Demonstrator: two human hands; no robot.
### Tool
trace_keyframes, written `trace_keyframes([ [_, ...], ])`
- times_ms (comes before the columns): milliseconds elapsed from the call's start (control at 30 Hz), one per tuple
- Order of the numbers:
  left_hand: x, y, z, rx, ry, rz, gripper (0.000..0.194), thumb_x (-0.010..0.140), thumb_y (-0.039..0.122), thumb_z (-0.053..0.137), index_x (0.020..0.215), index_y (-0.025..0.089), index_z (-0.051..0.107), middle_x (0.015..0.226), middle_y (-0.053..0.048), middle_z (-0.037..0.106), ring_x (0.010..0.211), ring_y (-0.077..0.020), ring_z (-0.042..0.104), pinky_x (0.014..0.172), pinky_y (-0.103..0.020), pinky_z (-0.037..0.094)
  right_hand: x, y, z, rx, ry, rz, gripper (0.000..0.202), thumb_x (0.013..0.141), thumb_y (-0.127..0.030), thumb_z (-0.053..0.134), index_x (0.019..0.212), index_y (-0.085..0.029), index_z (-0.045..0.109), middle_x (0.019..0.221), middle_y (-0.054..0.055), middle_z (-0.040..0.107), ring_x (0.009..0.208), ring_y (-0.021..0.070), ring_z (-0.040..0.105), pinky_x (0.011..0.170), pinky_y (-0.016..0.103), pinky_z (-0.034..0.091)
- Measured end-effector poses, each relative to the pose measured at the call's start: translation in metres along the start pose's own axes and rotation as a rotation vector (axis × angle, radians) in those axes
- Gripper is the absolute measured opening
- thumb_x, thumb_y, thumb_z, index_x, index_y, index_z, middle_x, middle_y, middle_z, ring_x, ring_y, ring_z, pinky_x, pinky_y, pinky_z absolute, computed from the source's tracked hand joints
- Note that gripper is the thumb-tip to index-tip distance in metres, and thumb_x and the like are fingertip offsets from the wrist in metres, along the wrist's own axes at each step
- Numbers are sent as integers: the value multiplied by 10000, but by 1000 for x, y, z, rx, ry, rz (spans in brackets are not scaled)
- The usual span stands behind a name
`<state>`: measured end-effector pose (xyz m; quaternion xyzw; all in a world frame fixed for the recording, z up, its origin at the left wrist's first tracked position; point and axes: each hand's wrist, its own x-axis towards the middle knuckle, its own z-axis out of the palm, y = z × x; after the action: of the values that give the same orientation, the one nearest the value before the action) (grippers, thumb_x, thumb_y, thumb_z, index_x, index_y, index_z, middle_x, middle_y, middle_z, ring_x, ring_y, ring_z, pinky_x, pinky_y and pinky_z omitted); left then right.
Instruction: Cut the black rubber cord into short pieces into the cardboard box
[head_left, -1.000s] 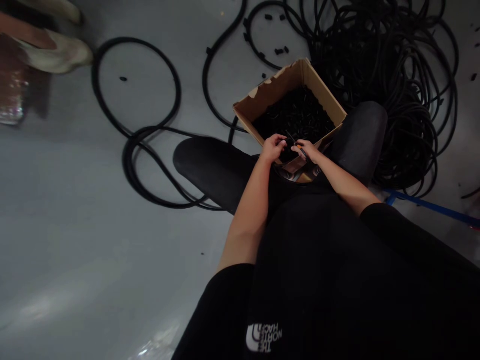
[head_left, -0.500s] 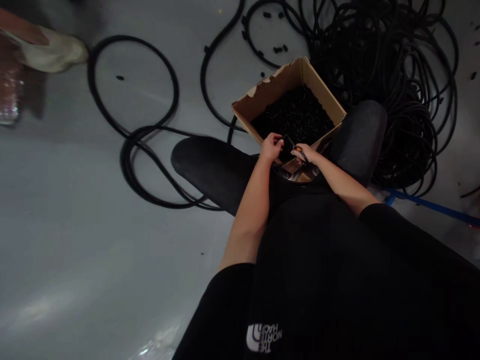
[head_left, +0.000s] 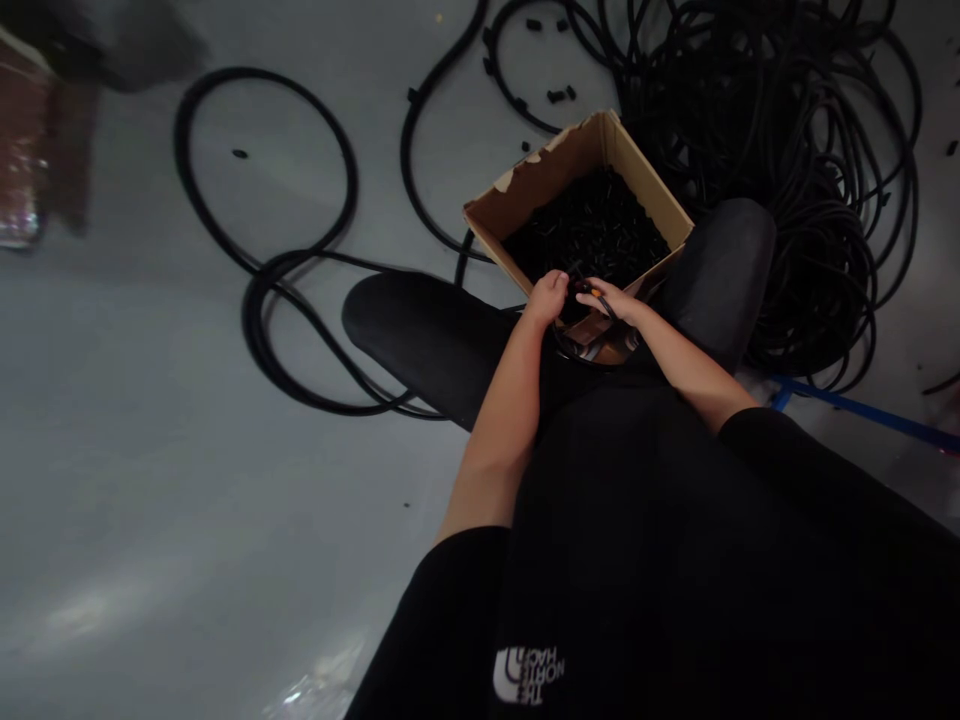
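Observation:
A torn cardboard box (head_left: 649,170) stands between my legs, its bottom covered with many small black pieces (head_left: 592,225). Over the box's near edge, my left hand (head_left: 549,297) is closed around the black hose, which is mostly hidden by the fingers. My right hand (head_left: 609,300), just to its right, is wrapped round a small tool with orange and black handles (head_left: 598,295). The fingertips of both hands are a short gap apart, with dark parts between them too small to make out.
Looped black hose (head_left: 352,190) lies on the grey floor at the left. A big tangled hose pile (head_left: 817,200) is at the right, beside a blue bar (head_left: 870,408). Small black pieces (head_left: 556,97) lie behind the box. Plastic wrapping (head_left: 21,150) is at the far left.
My left hand has shifted slightly right and its fingers have closed more. My right hand's fingertips have moved a little left. A person's light shoe at the upper left has gone from view.

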<state>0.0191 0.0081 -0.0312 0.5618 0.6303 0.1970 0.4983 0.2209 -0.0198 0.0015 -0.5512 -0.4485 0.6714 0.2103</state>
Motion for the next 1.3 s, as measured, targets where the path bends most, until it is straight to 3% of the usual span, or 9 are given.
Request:
trace_keyframes([
  [167, -7, 15, -6, 58, -69, -9, 293, 1124, 379, 658, 910, 189, 721, 803, -27, 673, 855, -223, 643, 851, -312, 513, -1, -1, -1, -18, 40, 61, 391, 993, -421, 1034, 1081, -194, 729, 876, -40, 636, 849, 148, 599, 736, 229, 495],
  [400, -17, 31, -13, 91, -124, 6, 345, 1082, 398, 663, 797, 203, 680, 700, -4, 567, 783, -215, 553, 772, -343, 422, -3, -6, 1, 177, 31, 184, 416, 1017, -438, 1045, 1101, -204, 711, 935, -18, 739, 876, 139, 726, 699, 184, 547],
  [567, -21, 37, -17, 11, -201, -62, 451, 1087, 409, 655, 682, 235, 561, 629, 14, 447, 687, -182, 422, 686, -335, 343, -6, -8, -2, 167, 17, 196, 413, 1049, -469, 1017, 1097, -208, 700, 893, -27, 732, 810, 122, 697, 617, 163, 494],
  [767, -27, 42, -20, -95, -309, -129, 488, 1115, 498, 643, 708, 242, 559, 616, 27, 393, 580, -147, 348, 604, -308, 330, -12, -22, -3, 109, -37, 285, 467, 1023, -440, 1049, 1050, -221, 637, 798, -61, 654, 687, 105, 625, 538, 154, 441],
  [1000, -26, 43, -27, -272, -327, -205, 564, 1089, 728, 745, 844, 225, 679, 648, 70, 278, 529, -110, 261, 574, -285, 269, -21, -39, -1, 67, -31, 301, 259, 1101, -175, 901, 989, -207, 669, 643, -80, 570, 524, 101, 505, 472, 169, 390],
  [1300, -23, 40, -27, -315, -306, -214, 577, 1134, 743, 689, 899, 217, 717, 595, 82, 271, 503, -108, 255, 513, -250, 233, -23, -41, 0, -14, 6, 255, 271, 1091, -224, 881, 917, -201, 675, 559, -84, 542, 458, 100, 465, 442, 169, 353],
])
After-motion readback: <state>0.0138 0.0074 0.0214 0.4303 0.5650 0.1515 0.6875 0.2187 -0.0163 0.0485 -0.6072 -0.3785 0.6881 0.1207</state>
